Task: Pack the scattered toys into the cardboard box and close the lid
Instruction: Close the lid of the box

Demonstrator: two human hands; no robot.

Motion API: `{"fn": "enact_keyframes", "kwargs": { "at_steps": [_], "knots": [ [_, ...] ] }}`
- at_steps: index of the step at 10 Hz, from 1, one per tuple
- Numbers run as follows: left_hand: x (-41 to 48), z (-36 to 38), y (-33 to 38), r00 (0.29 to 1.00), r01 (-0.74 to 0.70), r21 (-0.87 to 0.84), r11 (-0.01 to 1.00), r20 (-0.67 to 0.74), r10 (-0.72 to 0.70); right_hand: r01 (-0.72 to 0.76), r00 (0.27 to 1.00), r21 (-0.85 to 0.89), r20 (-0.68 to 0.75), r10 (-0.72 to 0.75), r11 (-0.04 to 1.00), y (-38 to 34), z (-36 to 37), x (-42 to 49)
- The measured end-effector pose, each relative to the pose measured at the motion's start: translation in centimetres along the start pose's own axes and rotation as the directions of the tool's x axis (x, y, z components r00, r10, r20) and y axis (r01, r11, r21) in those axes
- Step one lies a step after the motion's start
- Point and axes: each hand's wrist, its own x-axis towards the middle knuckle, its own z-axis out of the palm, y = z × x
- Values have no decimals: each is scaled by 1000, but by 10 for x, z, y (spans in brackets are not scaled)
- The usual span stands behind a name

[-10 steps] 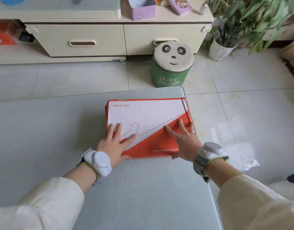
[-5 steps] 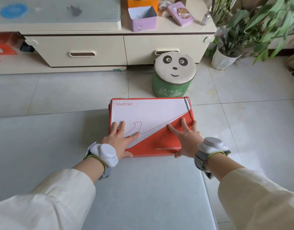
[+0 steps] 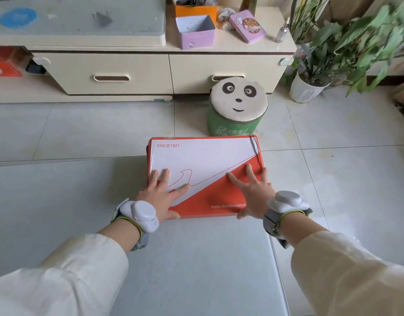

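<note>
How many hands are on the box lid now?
2. The left hand lies flat on the near-left corner of the lid; the right hand on its near-right corner.

The view holds one cardboard box (image 3: pixel 203 160), one left hand (image 3: pixel 164 197), one right hand (image 3: pixel 253 197), one panda stool (image 3: pixel 238 110) and two drawers (image 3: pixel 109 69).
</note>
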Motion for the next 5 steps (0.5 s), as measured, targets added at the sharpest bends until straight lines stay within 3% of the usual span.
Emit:
{"fn": "enact_keyframes", "kwargs": {
  "at_steps": [1,3,4,5],
  "knots": [
    [-3,1,1,1000,-6,-60,998,25,7,0,1000,0,-4,1,1000,0,4,-2],
    [-7,31,7,993,11,-261,965,-110,-41,-27,992,42,-119,32,999,-2,18,-11],
    [-36,65,18,929,6,-282,959,-354,-110,-79,961,-22,-266,70,997,-15,55,-35],
    [-62,94,11,835,-75,-128,989,-551,-7,-38,894,-31,-448,20,999,-33,90,-63]
  ]
}}
